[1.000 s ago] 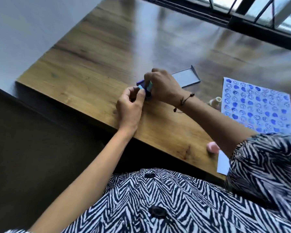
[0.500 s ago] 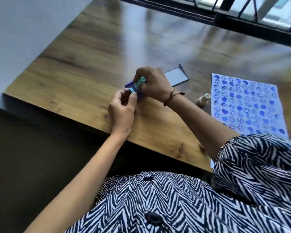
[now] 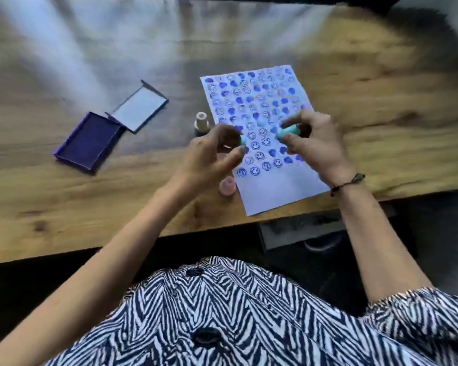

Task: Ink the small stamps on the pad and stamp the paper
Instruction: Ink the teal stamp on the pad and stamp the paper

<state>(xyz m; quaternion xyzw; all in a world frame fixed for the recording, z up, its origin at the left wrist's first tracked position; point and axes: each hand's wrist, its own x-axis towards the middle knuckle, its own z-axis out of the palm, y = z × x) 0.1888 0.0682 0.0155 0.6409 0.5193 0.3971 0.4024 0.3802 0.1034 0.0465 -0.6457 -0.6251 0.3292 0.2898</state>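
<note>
A white paper (image 3: pixel 278 186) covered with blue smiley and heart prints lies on the wooden table (image 3: pixel 64 207). Above its middle my right hand (image 3: pixel 315 140) holds a teal stamp (image 3: pixel 288 131). My left hand (image 3: pixel 212 151) pinches a small teal piece (image 3: pixel 243 140), perhaps the stamp's cap, at the paper's left edge. The two teal parts are apart. The open purple ink pad (image 3: pixel 86 141) sits to the left, its lid (image 3: pixel 139 109) folded back beside it.
A beige stamp (image 3: pixel 201 122) stands upright between the pad and the paper. A pink stamp (image 3: pixel 228 186) stands at the paper's lower left edge. The table's front edge runs just below the paper. My striped shirt fills the bottom.
Both hands have left the ink pad and moved right, over the paper. The teal stamp came with them, and the view has swung toward the paper. The image is blurred by motion.
</note>
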